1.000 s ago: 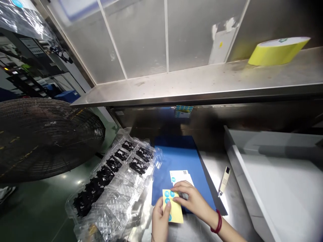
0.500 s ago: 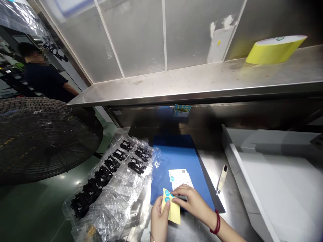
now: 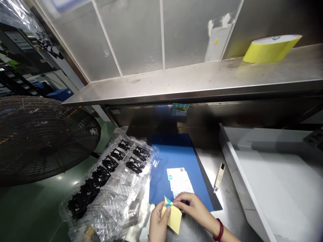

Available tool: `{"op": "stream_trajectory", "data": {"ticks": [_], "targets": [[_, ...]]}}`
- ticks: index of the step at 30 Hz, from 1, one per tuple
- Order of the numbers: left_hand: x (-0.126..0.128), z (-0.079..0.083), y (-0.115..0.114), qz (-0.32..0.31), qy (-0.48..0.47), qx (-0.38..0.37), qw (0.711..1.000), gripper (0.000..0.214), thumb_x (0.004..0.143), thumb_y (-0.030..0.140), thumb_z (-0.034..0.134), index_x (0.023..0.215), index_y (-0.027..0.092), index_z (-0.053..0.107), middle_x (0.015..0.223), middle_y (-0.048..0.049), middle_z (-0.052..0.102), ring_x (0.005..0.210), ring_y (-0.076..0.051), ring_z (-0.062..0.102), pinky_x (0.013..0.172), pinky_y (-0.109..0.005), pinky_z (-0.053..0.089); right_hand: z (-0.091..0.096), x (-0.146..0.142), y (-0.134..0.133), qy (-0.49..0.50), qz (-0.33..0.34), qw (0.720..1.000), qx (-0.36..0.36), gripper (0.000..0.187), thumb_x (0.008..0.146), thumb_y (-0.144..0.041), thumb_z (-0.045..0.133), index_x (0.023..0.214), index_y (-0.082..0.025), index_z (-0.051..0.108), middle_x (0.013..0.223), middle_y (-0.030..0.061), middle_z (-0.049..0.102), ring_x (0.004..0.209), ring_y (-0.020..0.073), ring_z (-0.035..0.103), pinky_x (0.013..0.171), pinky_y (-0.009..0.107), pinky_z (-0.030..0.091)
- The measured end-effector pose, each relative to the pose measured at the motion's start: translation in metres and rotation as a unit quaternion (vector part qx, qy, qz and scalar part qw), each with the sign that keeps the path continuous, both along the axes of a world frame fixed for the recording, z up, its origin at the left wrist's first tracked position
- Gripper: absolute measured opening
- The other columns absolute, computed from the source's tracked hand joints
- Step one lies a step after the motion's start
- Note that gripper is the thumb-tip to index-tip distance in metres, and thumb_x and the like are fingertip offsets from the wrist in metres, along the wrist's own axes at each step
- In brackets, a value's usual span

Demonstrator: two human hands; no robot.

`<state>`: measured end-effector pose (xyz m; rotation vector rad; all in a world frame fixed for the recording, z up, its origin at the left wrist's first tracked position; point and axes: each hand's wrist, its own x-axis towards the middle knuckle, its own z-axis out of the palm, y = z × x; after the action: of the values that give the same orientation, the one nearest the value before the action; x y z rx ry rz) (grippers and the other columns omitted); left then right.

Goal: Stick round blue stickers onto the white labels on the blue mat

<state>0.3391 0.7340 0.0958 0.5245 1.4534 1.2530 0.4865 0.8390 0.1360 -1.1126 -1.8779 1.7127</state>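
Note:
My left hand (image 3: 159,220) grips a small yellow sticker sheet (image 3: 174,220) between thumb and fingers. Round blue stickers (image 3: 168,205) show near its upper edge, which looks bent. My right hand (image 3: 188,203) is closed in a pinch at the sheet's upper right edge, beside the blue stickers. A small dark patch shows between its fingers; I cannot make out what it is. Just beyond my hands, white printed cards (image 3: 180,181) lie overlapping on a blue mat (image 3: 174,153); one bears a round blue sticker.
Clear plastic trays (image 3: 118,195) with several black parts (image 3: 109,163) stand at left, a large fan (image 3: 47,141) beyond. A cream-handled cutter (image 3: 219,176) lies right of the mat, near a white bin (image 3: 242,174). Yellow tape (image 3: 271,52) sits on the metal shelf (image 3: 176,80).
The sheet's upper part has bent over, and my hands sit slightly lower. More of the white cards shows. The person at the far left has gone from view.

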Motion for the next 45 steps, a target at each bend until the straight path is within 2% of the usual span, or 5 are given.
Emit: {"op": "stream_trajectory", "data": {"ticks": [11, 20, 26, 35, 45], "targets": [[-0.014, 0.011, -0.007, -0.130, 0.112, -0.016, 0.985, 0.043, 0.087, 0.054, 0.056, 0.103, 0.015, 0.067, 0.108, -0.0192, 0.077, 0.104, -0.033, 0.070, 0.095, -0.044, 0.052, -0.009, 0.010, 0.034, -0.022, -0.147, 0.988, 0.042, 0.041, 0.089, -0.057, 0.057, 0.090, -0.019, 0.072, 0.092, 0.0091, 0.077, 0.087, 0.0271, 0.071, 0.077, 0.036, 0.056], [0.010, 0.022, 0.042, -0.326, 0.201, 0.032, 0.923, 0.019, 0.077, 0.009, 0.051, 0.086, 0.021, 0.064, 0.167, -0.0146, 0.021, 0.137, -0.035, 0.052, 0.108, -0.050, 0.046, -0.018, 0.001, 0.043, -0.090, -0.042, 0.984, 0.151, 0.048, 0.102, -0.046, 0.041, 0.140, -0.020, 0.054, 0.131, 0.0120, 0.069, 0.125, 0.0291, 0.061, 0.108, 0.048, 0.045], [0.011, 0.004, 0.056, -0.348, 0.214, 0.002, 0.913, 0.023, 0.075, 0.004, 0.053, 0.090, 0.019, 0.060, 0.167, -0.0179, 0.017, 0.143, -0.033, 0.045, 0.116, -0.048, 0.041, -0.032, 0.005, 0.050, -0.107, -0.004, 0.972, 0.208, 0.048, 0.104, -0.042, 0.038, 0.147, -0.022, 0.047, 0.141, 0.0096, 0.062, 0.134, 0.0277, 0.054, 0.120, 0.056, 0.030], [0.011, 0.010, 0.042, -0.335, 0.222, 0.014, 0.916, 0.018, 0.077, 0.008, 0.049, 0.087, 0.021, 0.057, 0.167, -0.0169, 0.015, 0.141, -0.029, 0.049, 0.109, -0.044, 0.045, -0.050, 0.007, 0.052, -0.058, -0.057, 0.925, 0.370, 0.032, 0.106, -0.041, 0.046, 0.097, -0.018, 0.067, 0.092, 0.0036, 0.073, 0.088, 0.0177, 0.071, 0.082, 0.037, 0.059], [0.003, 0.019, 0.008, -0.320, 0.211, 0.021, 0.923, 0.009, 0.085, 0.022, 0.044, 0.087, 0.022, 0.053, 0.165, -0.0248, 0.022, 0.139, -0.028, 0.051, 0.107, -0.035, 0.044, -0.060, -0.002, 0.039, -0.023, -0.001, 0.861, 0.509, 0.016, 0.104, -0.020, 0.051, 0.110, -0.017, 0.066, 0.097, 0.0029, 0.073, 0.089, 0.0162, 0.072, 0.079, 0.034, 0.063]]}}
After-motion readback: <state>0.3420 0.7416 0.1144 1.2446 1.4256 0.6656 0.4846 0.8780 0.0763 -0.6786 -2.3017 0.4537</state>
